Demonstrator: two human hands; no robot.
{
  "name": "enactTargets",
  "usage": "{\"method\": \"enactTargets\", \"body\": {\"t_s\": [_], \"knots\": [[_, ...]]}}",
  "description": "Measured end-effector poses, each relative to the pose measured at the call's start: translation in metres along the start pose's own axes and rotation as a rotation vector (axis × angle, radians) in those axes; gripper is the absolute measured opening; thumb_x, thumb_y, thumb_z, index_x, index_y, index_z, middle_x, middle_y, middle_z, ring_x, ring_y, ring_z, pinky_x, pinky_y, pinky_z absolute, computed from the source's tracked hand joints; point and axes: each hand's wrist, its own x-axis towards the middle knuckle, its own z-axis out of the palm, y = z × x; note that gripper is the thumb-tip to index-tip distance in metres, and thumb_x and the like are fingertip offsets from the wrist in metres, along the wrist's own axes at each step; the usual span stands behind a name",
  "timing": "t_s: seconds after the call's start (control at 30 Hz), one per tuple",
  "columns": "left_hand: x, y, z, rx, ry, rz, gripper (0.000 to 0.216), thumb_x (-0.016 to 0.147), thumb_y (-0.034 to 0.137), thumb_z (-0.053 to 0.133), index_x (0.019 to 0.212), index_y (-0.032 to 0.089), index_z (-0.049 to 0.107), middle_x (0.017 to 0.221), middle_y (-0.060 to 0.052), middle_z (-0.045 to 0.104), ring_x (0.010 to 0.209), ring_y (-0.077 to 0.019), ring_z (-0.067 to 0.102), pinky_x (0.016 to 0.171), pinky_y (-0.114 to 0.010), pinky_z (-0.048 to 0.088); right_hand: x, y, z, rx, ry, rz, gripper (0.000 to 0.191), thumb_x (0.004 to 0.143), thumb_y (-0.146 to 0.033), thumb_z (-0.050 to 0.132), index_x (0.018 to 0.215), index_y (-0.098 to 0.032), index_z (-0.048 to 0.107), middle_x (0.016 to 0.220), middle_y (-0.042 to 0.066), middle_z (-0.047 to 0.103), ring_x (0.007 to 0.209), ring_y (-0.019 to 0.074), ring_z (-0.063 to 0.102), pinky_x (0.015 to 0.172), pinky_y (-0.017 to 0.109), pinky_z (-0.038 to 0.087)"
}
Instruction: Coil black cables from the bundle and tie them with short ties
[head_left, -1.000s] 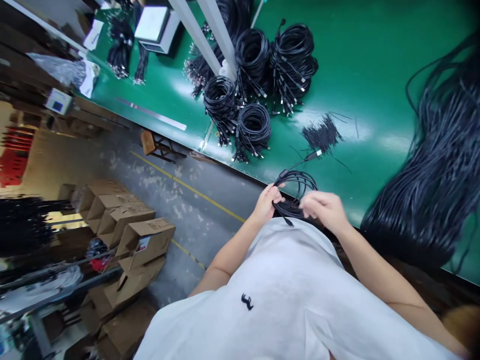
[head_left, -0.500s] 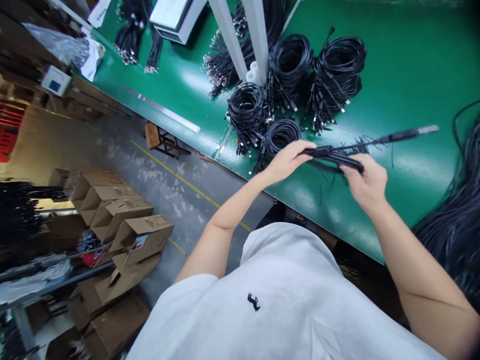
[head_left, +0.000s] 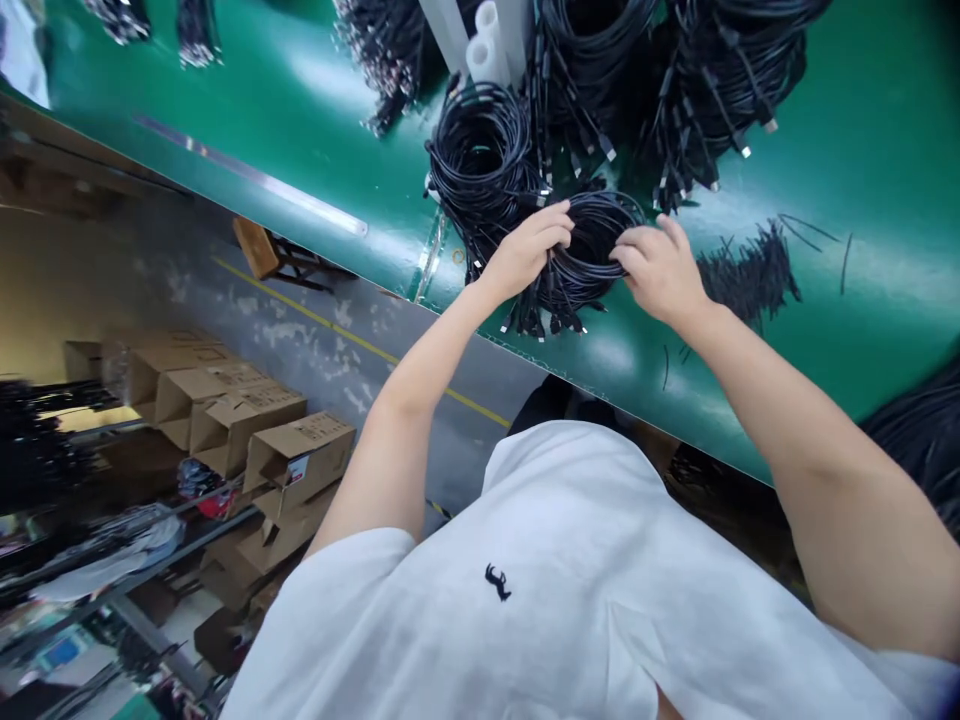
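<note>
Green surface (head_left: 847,400) fills the upper frame, neighbouring coils (head_left: 476,195) bunched at upper centre, perhaps to stay within reach. Just above centre, left hand (head_left: 529,245) and right hand (head_left: 660,262) flank a black cable coil (head_left: 589,268), fingers half-curled, seemingly steadying its loops; whether they grip, I cannot tell.

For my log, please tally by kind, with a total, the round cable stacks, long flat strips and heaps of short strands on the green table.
Round stacks of coiled black cable: 4
Long flat silver strip: 1
Heap of short, thin black strands: 1
Total: 6
</note>
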Motion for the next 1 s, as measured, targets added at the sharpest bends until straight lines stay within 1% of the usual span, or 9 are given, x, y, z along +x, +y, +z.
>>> {"method": "enactTargets", "body": {"t_s": [0.13, 0.27, 0.33, 0.4, 0.5, 0.63, 0.77, 0.87, 1.0], "knots": [[0.012, 0.025, -0.001, -0.017, 0.016, -0.014, 0.023, 0.088, 0.013, 0.048, 0.085, 0.023, 0.068, 0.101, -0.003, 0.064, 0.127, -0.0234, 0.055, 0.11, -0.049, 0.041, -0.009, -0.005, -0.011, 0.049, 0.09, 0.037, 0.025, 0.095, -0.018, 0.038, 0.109, -0.023, 0.058, 0.123, 0.008, 0.064, 0.125, 0.0248, 0.054, 0.116, 0.055, 0.026], [0.028, 0.08, -0.022, 0.121, 0.041, 0.179, 0.018, 0.089, 0.015, 0.053, 0.095, 0.023, 0.069, 0.101, -0.003, 0.064, 0.118, -0.0215, 0.06, 0.106, -0.043, 0.046, -0.012, -0.014, -0.033, 0.178, 0.606, 0.176, 0.03, 0.097, -0.031, 0.045, 0.124, -0.02, 0.052, 0.138, 0.015, 0.052, 0.131, 0.0258, 0.047, 0.107, 0.046, 0.04], [0.027, 0.11, -0.042, 0.179, 0.181, 0.253, 0.017, 0.093, 0.02, 0.053, 0.102, 0.023, 0.067, 0.102, -0.003, 0.063, 0.115, -0.0199, 0.06, 0.103, -0.038, 0.047, -0.01, -0.026, -0.033, 0.251, 0.692, 0.316, 0.031, 0.099, -0.038, 0.043, 0.121, -0.019, 0.054, 0.123, 0.016, 0.058, 0.118, 0.0262, 0.055, 0.096, 0.044, 0.046], [0.018, 0.134, -0.065, 0.202, 0.31, 0.267, 0.018, 0.097, 0.029, 0.051, 0.106, 0.022, 0.064, 0.099, -0.002, 0.061, 0.098, -0.0156, 0.063, 0.088, -0.029, 0.051, -0.003, -0.04, -0.018, 0.283, 0.467, 0.377, 0.033, 0.099, -0.044, 0.04, 0.112, -0.02, 0.058, 0.105, 0.013, 0.063, 0.102, 0.0266, 0.06, 0.091, 0.045, 0.048], [-0.009, 0.149, -0.094, 0.167, 0.409, 0.186, 0.023, 0.098, 0.04, 0.049, 0.1, 0.021, 0.062, 0.081, 0.002, 0.055, 0.059, -0.0066, 0.052, 0.058, -0.02, 0.042, 0.019, -0.059, 0.022, 0.239, 0.078, 0.348, 0.044, 0.091, -0.053, 0.052, 0.115, -0.017, 0.058, 0.109, 0.016, 0.063, 0.106, 0.0335, 0.058, 0.093, 0.054, 0.046], [-0.06, 0.132, -0.11, 0.052, 0.49, 0.008, 0.024, 0.094, 0.044, 0.055, 0.091, 0.02, 0.06, 0.066, 0.004, 0.048, 0.049, -0.0053, 0.041, 0.047, -0.022, 0.032, 0.045, -0.065, 0.053, 0.223, -0.073, 0.345, 0.043, 0.088, -0.048, 0.059, 0.115, -0.015, 0.059, 0.108, 0.019, 0.062, 0.11, 0.0387, 0.056, 0.094, 0.061, 0.043], [-0.109, 0.1, -0.104, -0.122, 0.6, -0.24, 0.024, 0.087, 0.043, 0.064, 0.09, 0.02, 0.063, 0.065, 0.004, 0.047, 0.054, -0.005, 0.041, 0.05, -0.021, 0.031, 0.046, -0.058, 0.021, 0.19, -0.097, 0.37, 0.032, 0.089, -0.038, 0.057, 0.115, -0.018, 0.06, 0.111, 0.016, 0.063, 0.11, 0.0352, 0.058, 0.096, 0.055, 0.044], [-0.134, 0.078, -0.096, -0.266, 0.765, -0.385, 0.03, 0.083, 0.048, 0.067, 0.088, 0.018, 0.063, 0.065, 0.004, 0.044, 0.058, -0.0063, 0.045, 0.051, -0.021, 0.031, 0.044, -0.051, -0.018, 0.167, -0.118, 0.385, 0.042, 0.085, -0.035, 0.065, 0.122, -0.018, 0.059, 0.117, 0.014, 0.065, 0.111, 0.0321, 0.059, 0.096, 0.048, 0.045], [-0.151, 0.058, -0.089, -0.379, 0.895, -0.421, 0.036, 0.081, 0.054, 0.069, 0.085, 0.019, 0.061, 0.063, 0.004, 0.041, 0.058, -0.006, 0.045, 0.05, -0.022, 0.03, 0.053, -0.038, -0.048, 0.167, -0.187, 0.319, 0.044, 0.081, -0.03, 0.07, 0.123, -0.016, 0.063, 0.12, 0.012, 0.067, 0.109, 0.0268, 0.062, 0.095, 0.04, 0.047]]}}
